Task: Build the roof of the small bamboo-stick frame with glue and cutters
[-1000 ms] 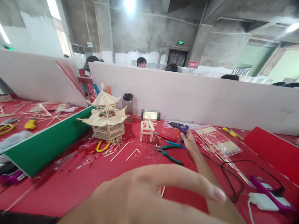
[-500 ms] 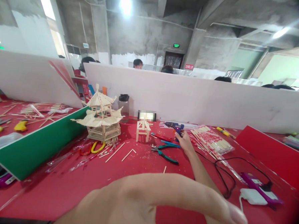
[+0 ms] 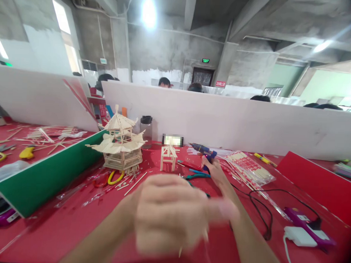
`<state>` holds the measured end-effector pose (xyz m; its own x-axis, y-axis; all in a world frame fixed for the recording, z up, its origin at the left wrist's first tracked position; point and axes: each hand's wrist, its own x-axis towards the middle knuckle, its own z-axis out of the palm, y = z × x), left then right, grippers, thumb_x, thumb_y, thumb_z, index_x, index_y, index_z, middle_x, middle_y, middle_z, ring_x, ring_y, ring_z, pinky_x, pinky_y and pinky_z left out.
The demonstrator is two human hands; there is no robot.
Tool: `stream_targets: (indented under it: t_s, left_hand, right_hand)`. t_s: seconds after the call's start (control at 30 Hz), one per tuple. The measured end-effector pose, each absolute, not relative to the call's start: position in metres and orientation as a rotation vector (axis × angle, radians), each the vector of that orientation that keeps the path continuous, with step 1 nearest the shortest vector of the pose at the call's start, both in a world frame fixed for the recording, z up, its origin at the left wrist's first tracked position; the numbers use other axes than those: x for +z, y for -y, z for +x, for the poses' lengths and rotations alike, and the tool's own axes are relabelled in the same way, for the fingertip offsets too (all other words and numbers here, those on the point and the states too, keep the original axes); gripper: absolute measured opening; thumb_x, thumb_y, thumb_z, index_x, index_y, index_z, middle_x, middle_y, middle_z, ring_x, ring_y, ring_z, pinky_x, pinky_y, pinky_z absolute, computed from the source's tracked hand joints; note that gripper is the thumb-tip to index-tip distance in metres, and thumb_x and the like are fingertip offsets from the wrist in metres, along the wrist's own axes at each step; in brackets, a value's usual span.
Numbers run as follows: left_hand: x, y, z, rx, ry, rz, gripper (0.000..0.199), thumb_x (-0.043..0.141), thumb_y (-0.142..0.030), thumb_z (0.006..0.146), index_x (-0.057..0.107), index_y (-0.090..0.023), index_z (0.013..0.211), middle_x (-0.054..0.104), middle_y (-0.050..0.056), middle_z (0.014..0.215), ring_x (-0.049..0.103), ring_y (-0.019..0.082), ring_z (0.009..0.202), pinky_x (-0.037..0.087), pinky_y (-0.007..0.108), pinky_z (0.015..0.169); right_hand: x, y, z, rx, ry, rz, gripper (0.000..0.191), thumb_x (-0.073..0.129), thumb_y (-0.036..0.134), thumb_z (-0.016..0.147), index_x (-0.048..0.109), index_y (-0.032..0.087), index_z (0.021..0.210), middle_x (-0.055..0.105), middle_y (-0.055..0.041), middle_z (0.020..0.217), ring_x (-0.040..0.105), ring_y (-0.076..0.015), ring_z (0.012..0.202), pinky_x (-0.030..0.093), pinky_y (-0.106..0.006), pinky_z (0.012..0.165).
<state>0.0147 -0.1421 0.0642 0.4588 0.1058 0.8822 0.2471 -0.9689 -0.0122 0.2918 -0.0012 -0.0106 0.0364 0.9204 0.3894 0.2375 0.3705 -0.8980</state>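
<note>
My right hand (image 3: 217, 172) is wrapped round the handle of a blue glue gun (image 3: 204, 150), its nozzle facing left. Close to the camera, my left hand (image 3: 171, 213) is curled into a blurred fist with the thumb pointing right. Bits of pale wood show at its lower edge, but I cannot tell what the fingers hold. Beyond it stands a small wooden stick frame (image 3: 168, 159). The teal-handled pliers (image 3: 201, 175) are partly hidden behind the fist. At left sits a larger tiered pavilion model (image 3: 120, 144) of thin sticks.
A green board (image 3: 52, 172) and a red board (image 3: 316, 186) flank the red table. Packs of sticks (image 3: 250, 168) lie at right, near a black cord and a purple power strip (image 3: 308, 228). A bottle (image 3: 146, 130) and a phone (image 3: 172, 140) stand by the white partition (image 3: 223, 118).
My left hand has moved away from the camera and its fingers now show curled. The glue gun is tilted more, with my right hand still on it. The view has tipped slightly up.
</note>
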Motion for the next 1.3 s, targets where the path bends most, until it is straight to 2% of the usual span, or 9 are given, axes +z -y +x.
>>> stream_targets:
  t_s: [0.07,0.17,0.27,0.33,0.43,0.53,0.83,1.3]
  left_hand:
    - [0.079,0.110,0.020,-1.519,0.212,-2.527,0.007,0.062,-0.022,0.087,0.064,-0.028,0.090,0.075,0.000,0.107,0.071,0.017,0.088,0.061,0.034,0.080]
    - [0.064,0.053,0.009,-1.641,0.675,-2.511,0.007,0.055,-0.023,0.093,0.062,-0.019,0.093,0.069,0.012,0.119,0.065,0.021,0.109,0.053,0.038,0.096]
    - [0.024,0.012,-0.012,-1.753,1.127,-2.444,0.016,0.049,-0.031,0.096,0.058,-0.019,0.089,0.066,0.012,0.125,0.060,0.022,0.118,0.046,0.043,0.105]
    - [-0.003,-0.003,-0.024,-1.758,1.274,-2.487,0.017,0.049,-0.034,0.096,0.057,-0.020,0.089,0.063,0.013,0.131,0.059,0.024,0.122,0.044,0.045,0.107]
    - [-0.027,-0.011,-0.031,-1.628,1.326,-2.652,0.017,0.052,-0.035,0.094,0.058,-0.020,0.090,0.057,0.013,0.141,0.052,0.026,0.132,0.038,0.048,0.113]
    - [-0.034,-0.014,-0.031,-1.548,1.311,-2.726,0.018,0.052,-0.036,0.094,0.060,-0.020,0.087,0.052,0.012,0.146,0.045,0.027,0.139,0.034,0.047,0.117]
    - [-0.033,-0.015,-0.030,-1.421,1.271,-2.768,0.017,0.050,-0.034,0.094,0.061,-0.021,0.090,0.050,0.010,0.149,0.047,0.025,0.137,0.038,0.045,0.115]
    - [-0.031,-0.014,-0.030,-1.389,1.282,-2.755,0.020,0.050,-0.036,0.095,0.062,-0.020,0.090,0.052,0.012,0.145,0.048,0.027,0.136,0.040,0.046,0.113]
  right_hand:
    - [-0.011,0.003,0.281,0.733,1.493,-1.092,0.046,0.058,0.063,0.084,0.068,0.018,0.083,0.058,-0.0001,0.063,0.054,-0.0165,0.062,0.045,-0.028,0.062]
    - [-0.010,0.008,0.263,0.684,1.538,-1.123,0.046,0.055,0.062,0.087,0.066,0.018,0.084,0.056,0.0000,0.061,0.054,-0.0171,0.060,0.043,-0.028,0.059]
    - [-0.011,0.016,0.246,0.543,1.669,-1.178,0.043,0.051,0.059,0.091,0.065,0.019,0.084,0.058,-0.0005,0.062,0.055,-0.0188,0.060,0.044,-0.030,0.060]
    - [-0.012,0.020,0.235,0.361,1.741,-1.210,0.038,0.050,0.056,0.093,0.065,0.020,0.089,0.062,-0.0021,0.070,0.059,-0.0211,0.068,0.045,-0.031,0.065]
    - [-0.014,0.024,0.223,0.099,1.801,-1.195,0.030,0.049,0.049,0.096,0.062,0.022,0.091,0.065,-0.0047,0.084,0.062,-0.0223,0.081,0.047,-0.031,0.073]
    - [-0.019,0.023,0.216,-0.021,1.866,-1.155,0.027,0.048,0.044,0.098,0.060,0.022,0.089,0.064,-0.0061,0.089,0.062,-0.0209,0.084,0.047,-0.029,0.071]
    - [-0.030,0.017,0.217,-0.098,1.882,-1.193,0.026,0.048,0.044,0.099,0.059,0.022,0.091,0.063,-0.0044,0.087,0.062,-0.0201,0.081,0.044,-0.027,0.064]
    - [-0.040,0.010,0.212,-0.159,1.905,-1.192,0.028,0.048,0.044,0.100,0.057,0.021,0.090,0.062,-0.0047,0.087,0.061,-0.0184,0.077,0.043,-0.026,0.063]
